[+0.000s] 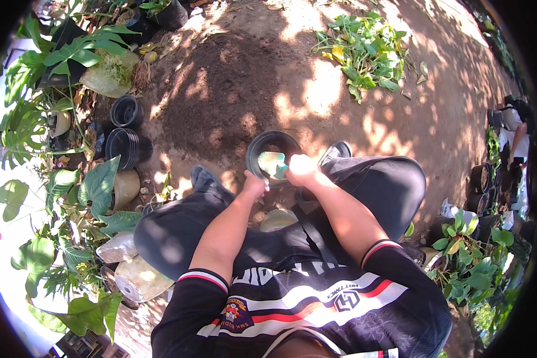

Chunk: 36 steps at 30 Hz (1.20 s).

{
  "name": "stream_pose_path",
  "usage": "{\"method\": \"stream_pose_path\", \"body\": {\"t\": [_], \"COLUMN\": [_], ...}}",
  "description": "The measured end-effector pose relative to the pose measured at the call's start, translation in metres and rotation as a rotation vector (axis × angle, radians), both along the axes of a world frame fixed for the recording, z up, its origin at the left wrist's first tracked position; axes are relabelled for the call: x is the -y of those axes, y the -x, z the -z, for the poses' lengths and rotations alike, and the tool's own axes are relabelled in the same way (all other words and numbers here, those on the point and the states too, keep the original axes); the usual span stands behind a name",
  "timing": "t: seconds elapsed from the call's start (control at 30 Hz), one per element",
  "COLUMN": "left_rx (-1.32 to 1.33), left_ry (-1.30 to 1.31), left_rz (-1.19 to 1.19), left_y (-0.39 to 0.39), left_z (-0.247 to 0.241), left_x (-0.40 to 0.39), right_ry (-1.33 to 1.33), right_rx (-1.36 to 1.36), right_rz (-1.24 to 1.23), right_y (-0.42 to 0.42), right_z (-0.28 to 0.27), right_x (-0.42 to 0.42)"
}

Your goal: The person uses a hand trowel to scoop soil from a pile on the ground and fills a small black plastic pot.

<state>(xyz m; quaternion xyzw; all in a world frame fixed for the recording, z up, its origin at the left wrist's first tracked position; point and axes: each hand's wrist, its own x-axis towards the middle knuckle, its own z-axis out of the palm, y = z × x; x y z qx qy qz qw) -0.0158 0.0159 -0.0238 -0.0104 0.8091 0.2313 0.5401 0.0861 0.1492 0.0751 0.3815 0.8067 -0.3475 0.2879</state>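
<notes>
A round black plastic plant pot (255, 145) stands between my feet, its open mouth facing up. My left hand (255, 185) grips the pot's near left rim. My right hand (303, 170) is closed around the handle of a green hand trowel (272, 163), whose pale, brightly lit blade lies inside the pot. Part of the trowel's handle is hidden by my fingers. Dark soil (223, 67) spreads on the ground just beyond the pot.
Empty black pots (122, 149) stand at the left beside leafy plants. A heap of cut green vines (369, 51) lies at the upper right. Another person (514, 129) is at the far right near more pots (481, 178). A stone-like pot (141, 278) sits by my left knee.
</notes>
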Motion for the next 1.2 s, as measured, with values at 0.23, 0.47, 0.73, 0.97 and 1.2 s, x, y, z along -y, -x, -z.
{"method": "stream_pose_path", "body": {"t": [0.23, 0.47, 0.73, 0.97, 1.2], "left_rx": [-0.029, -0.005, -0.015, 0.055, 0.256], "left_ry": [0.037, 0.034, 0.031, 0.017, -0.075], "left_rz": [0.044, 0.081, 0.077, 0.017, -0.294], "left_y": [-0.001, 0.002, 0.003, 0.002, -0.023], "left_z": [-0.003, 0.016, -0.001, -0.011, 0.007], "left_x": [-0.005, 0.0, -0.005, -0.005, 0.01], "right_ry": [-0.04, -0.054, 0.127, 0.094, -0.007], "right_rx": [-0.036, -0.037, -0.016, 0.04, -0.117], "right_rz": [0.109, 0.059, 0.076, 0.283, 0.044], "right_y": [-0.004, -0.01, -0.024, -0.015, -0.006], "right_z": [0.003, 0.038, 0.05, 0.018, 0.007], "right_x": [0.0, -0.01, -0.028, -0.024, -0.003]}}
